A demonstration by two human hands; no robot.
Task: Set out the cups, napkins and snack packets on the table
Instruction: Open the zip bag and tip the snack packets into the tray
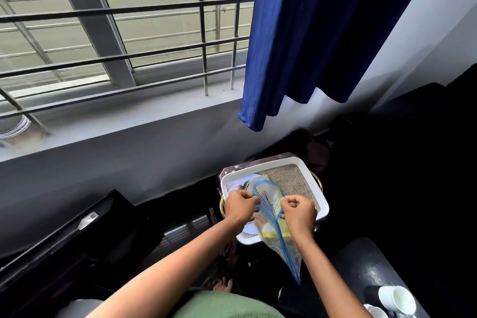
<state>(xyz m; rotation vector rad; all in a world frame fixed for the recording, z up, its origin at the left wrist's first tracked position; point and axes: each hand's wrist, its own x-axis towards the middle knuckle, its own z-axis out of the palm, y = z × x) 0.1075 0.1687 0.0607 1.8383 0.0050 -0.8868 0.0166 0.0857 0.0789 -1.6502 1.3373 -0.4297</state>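
Right now you are pulling open a clear zip bag over the white tray, and both hands are doing the work: your left hand is pinching one side of the blue-edged mouth, your right hand is pinching the other, fingers curled tight on the plastic. The bag is hanging partly off the near edge of the tray, its lower end trailing down toward your lap, with something yellow showing through it; that looks like the snacks or napkins, though I cannot tell which. A woven mat is lining the tray's far half, and what looks like a pale plate is lying under your left hand. Two white cups are waiting well apart on the dark table at your lower right. To do this step well, you should be keeping both pinches close to the zip track and drawing them apart evenly, so the seal is parting along its length rather than tearing. Be holding the mouth upward, since the trailing end is unsupported and the contents could be sliding out. Resting the bag's weight on the tray would be helping.
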